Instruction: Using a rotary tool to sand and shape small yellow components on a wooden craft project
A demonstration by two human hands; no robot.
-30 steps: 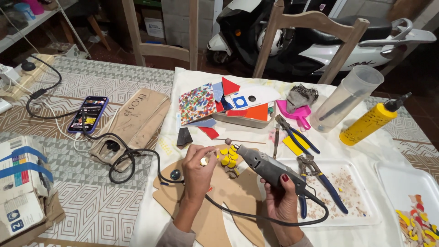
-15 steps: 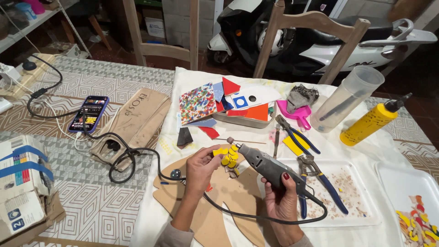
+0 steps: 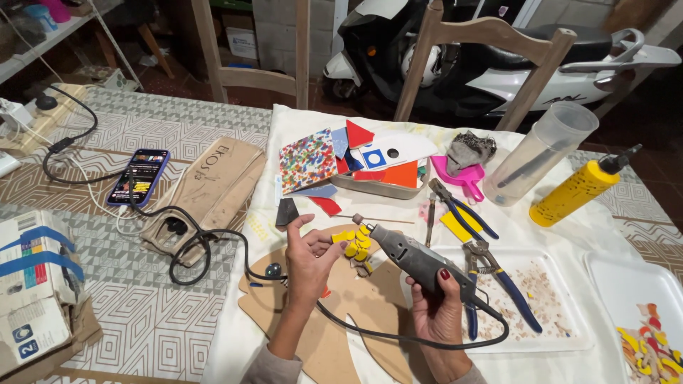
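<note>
Rotary tool [image 3: 416,257], grey and corded, lies diagonally in the right hand [image 3: 441,313], whose fingers are wrapped firmly around its rear body. Its small grinding tip points up and left, just beside a cluster of yellow mosaic pieces [image 3: 354,244]. The black cord [image 3: 398,340] loops from the tool's back end, runs under the wrist and crosses the work surface to the left.

Left hand [image 3: 309,259] rests on a brown wooden cut-out board [image 3: 313,334]. Its fingers are loosely curled, the thumb raised, and the fingertips pinch one yellow piece at the edge of the cluster; whether the piece is lifted off the board cannot be told.

Both hands work over a white cloth [image 3: 284,135] that covers the near part of the table. Just right of the tool, blue-handled nippers [image 3: 498,284] lie on a white tray [image 3: 562,334] strewn with small chips. A second pair of pliers [image 3: 459,210] lies above them beside a yellow tile. Further back sit a multicoloured speckled tile [image 3: 307,160], red, blue and orange tile pieces in a metal dish, a pink scoop [image 3: 462,176], a clear plastic jug [image 3: 544,153] and a yellow squeeze bottle [image 3: 576,192]. On the left, well apart from the hands, a smartphone [image 3: 139,176] lies lit on the patterned tablecloth.
</note>
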